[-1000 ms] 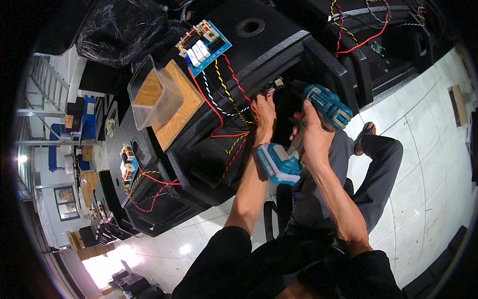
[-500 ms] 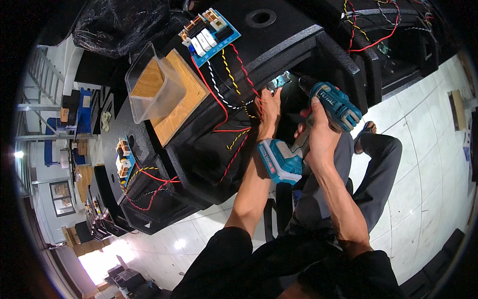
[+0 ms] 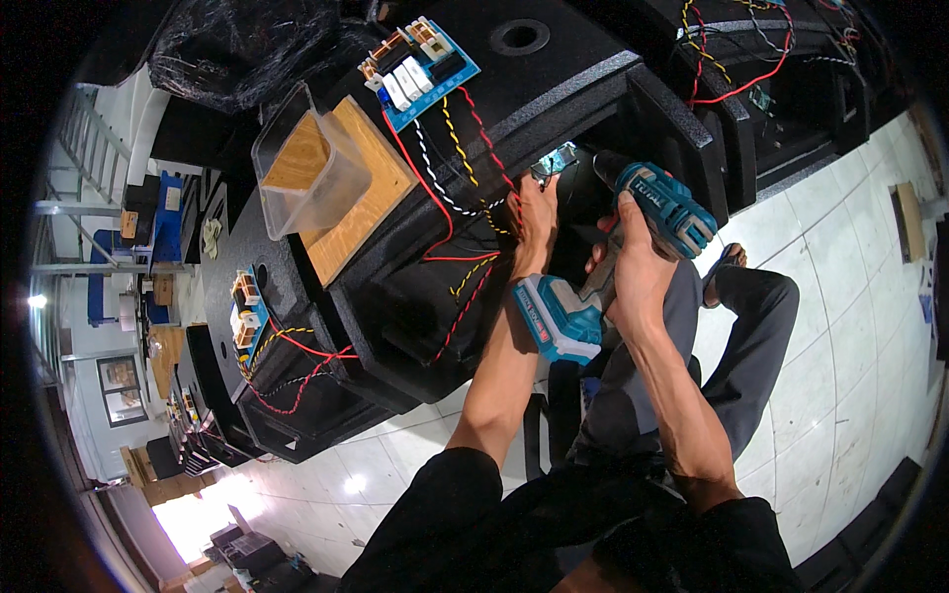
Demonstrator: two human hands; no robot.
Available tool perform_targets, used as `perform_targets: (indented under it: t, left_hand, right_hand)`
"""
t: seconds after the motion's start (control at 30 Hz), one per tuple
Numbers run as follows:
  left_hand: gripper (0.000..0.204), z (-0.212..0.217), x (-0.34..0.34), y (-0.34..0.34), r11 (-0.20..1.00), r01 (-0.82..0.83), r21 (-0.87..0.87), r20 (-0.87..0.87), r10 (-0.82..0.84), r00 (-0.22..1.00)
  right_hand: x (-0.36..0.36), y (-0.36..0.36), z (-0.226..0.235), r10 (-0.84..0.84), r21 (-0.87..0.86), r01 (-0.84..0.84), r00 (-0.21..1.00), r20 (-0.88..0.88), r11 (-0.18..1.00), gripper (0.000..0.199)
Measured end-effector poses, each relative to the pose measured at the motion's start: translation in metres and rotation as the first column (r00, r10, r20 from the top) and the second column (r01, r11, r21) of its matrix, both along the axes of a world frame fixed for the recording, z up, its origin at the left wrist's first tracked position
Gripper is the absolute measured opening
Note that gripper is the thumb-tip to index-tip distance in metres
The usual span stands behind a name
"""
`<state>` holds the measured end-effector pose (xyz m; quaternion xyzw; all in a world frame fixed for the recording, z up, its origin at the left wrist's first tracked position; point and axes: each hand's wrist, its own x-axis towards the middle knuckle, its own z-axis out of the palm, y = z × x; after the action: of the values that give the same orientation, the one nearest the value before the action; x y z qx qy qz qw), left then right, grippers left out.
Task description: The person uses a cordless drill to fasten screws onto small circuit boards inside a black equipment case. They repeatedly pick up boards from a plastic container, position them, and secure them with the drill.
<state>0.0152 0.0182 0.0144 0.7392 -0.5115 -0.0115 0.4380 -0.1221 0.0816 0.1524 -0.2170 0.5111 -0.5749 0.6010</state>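
My right hand [image 3: 643, 262] is wrapped around the grip of a teal and grey cordless drill [image 3: 657, 203]. The drill's front end points left into the opening of a black speaker cabinet [image 3: 583, 89]. Inside that opening, my left hand [image 3: 537, 212] pinches a small shiny plate [image 3: 554, 163], lit brightly; my fingertips are partly hidden there. A little gap separates the drill's tip from the plate. Beside my left wrist hang red, yellow-black and white-black twisted wires [image 3: 465, 188], running down from a blue circuit board [image 3: 420, 74] on the cabinet top.
A clear plastic bin [image 3: 306, 168] rests on a wooden board [image 3: 361, 198] atop the cabinets. Another wired circuit board [image 3: 247, 316] lies on the cabinet at left. More cabinets with loose wires [image 3: 732, 49] stand at upper right. White floor tiles [image 3: 820, 326] extend to the right.
Almost nothing differs. The view has shifted very slightly; both hands and the drill keep their positions.
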Motion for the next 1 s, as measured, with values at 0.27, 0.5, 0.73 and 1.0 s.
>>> perform_targets:
  t: [0.27, 0.5, 0.73, 1.0]
  left_hand:
    - [0.033, 0.001, 0.003, 0.000, 0.998, 0.064, 0.021, -0.051, -0.063, 0.997]
    - [0.032, -0.001, 0.003, -0.001, 0.996, 0.060, 0.063, -0.022, -0.059, 0.998]
    - [0.034, 0.003, 0.000, 0.000, 0.997, 0.048, 0.054, -0.023, -0.047, 0.999]
    - [0.036, 0.001, -0.002, -0.002, 0.998, 0.036, 0.059, -0.048, -0.034, 0.998]
  right_hand:
    - [-0.003, 0.001, 0.008, 0.039, 0.069, -0.041, 0.999, 0.038, 0.997, 0.025]
    - [-0.004, 0.001, 0.004, 0.046, 0.037, -0.046, 0.999, 0.008, 0.998, 0.025]
    - [-0.005, -0.001, 0.005, 0.055, 0.043, -0.055, 0.998, -0.003, 0.998, 0.026]
    - [-0.006, -0.001, 0.009, 0.054, 0.056, -0.054, 0.998, -0.010, 0.997, 0.024]
